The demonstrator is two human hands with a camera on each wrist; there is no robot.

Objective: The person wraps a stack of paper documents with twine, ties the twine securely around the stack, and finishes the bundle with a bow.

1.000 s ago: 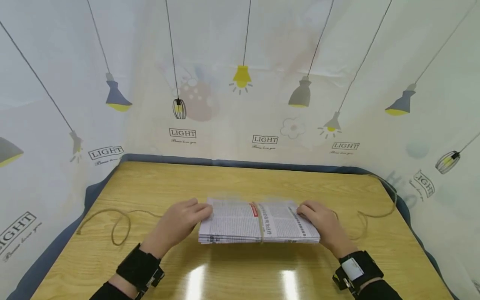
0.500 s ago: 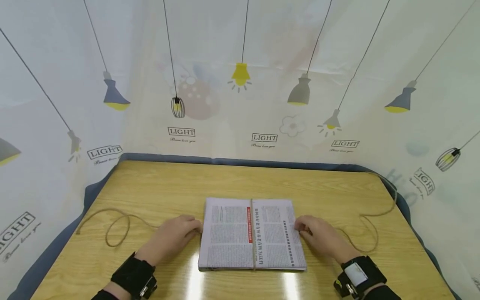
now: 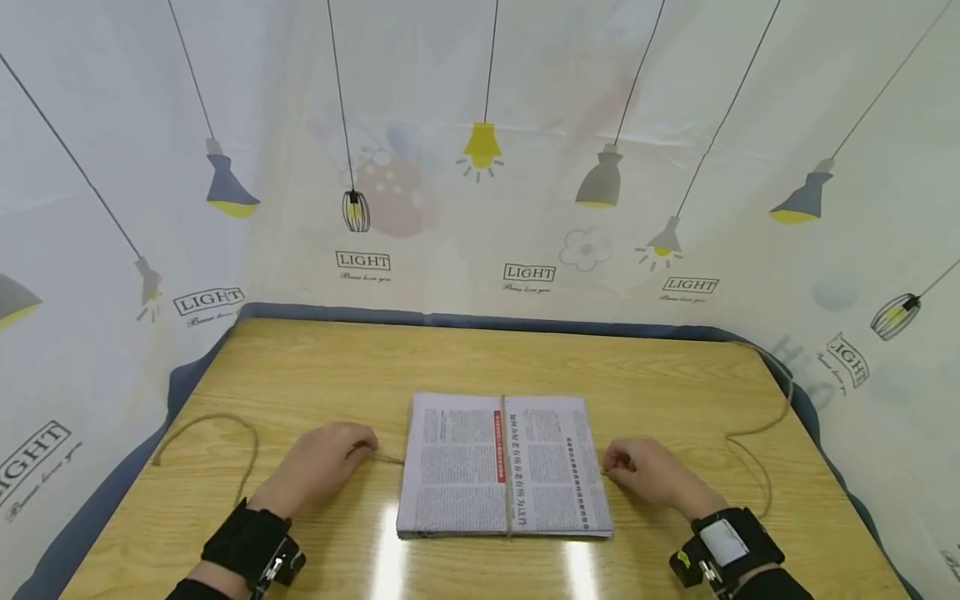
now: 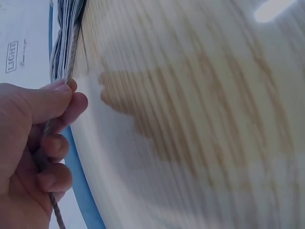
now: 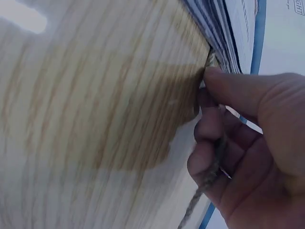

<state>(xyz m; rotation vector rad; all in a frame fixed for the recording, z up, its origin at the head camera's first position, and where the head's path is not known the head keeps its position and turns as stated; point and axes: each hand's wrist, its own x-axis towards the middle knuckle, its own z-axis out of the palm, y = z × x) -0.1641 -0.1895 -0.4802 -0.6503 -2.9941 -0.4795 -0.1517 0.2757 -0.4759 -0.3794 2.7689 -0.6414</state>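
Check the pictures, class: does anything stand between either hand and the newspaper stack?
Nothing visible stands in the way. The left hand and the right hand each pinch twine that leads towards the newspaper stack; in both gaps, only that twine shows over the tabletop.

One newspaper stack (image 3: pixel 459 467), two hands (image 3: pixel 318 467) (image 3: pixel 654 472) (two wristbands (image 3: pixel 242 537) (image 3: pixel 742 546)) appear.

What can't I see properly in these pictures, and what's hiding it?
Head: whether the string passes beneath the newspapers; the newspapers hide it.
Head: the small print; too tiny to read.
Left wrist: part of the string, covered by the left hand.
Right wrist: where the string ends, cut off by the picture's bottom edge.
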